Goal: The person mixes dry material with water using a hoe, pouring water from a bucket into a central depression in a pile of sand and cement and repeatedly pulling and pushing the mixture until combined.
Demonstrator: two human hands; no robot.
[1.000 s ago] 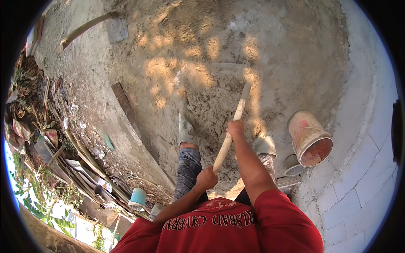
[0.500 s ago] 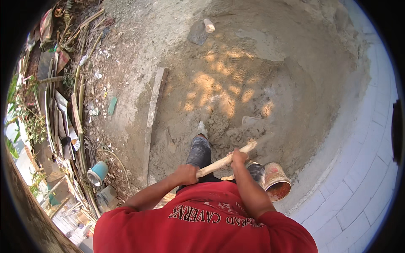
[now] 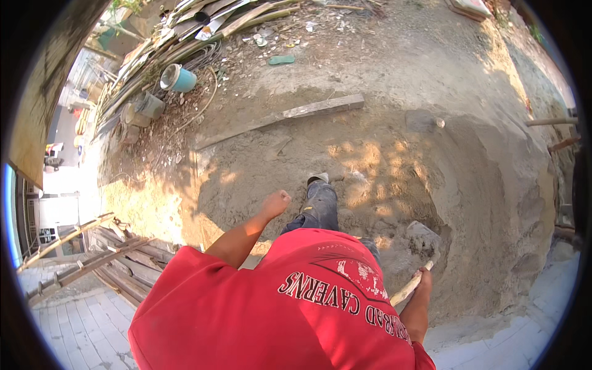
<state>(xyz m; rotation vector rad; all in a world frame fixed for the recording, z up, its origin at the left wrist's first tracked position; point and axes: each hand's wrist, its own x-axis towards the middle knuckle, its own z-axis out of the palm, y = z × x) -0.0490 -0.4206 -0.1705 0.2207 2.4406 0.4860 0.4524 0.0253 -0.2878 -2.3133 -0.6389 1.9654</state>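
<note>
My right hand is wrapped round the pale wooden handle of a shovel, low on my right side. Beyond the handle's end, the shovel's flat grey blade lies at the wet mortar, with some dark mix on it. Off the handle, my left hand is held out in front of my left side, its fingers curled in and nothing visible in them. Grey mortar spreads over the ground around my foot, which is smeared with the mix.
A long wooden board lies along the mortar's far edge. Farther left are a blue bucket, a grey bucket and piled poles. A green flat piece lies on the dirt. Wooden planks stand behind left.
My left hand has let go of the shovel handle and moved left. The right hand has carried the handle to my right side. My body and view have turned right.
</note>
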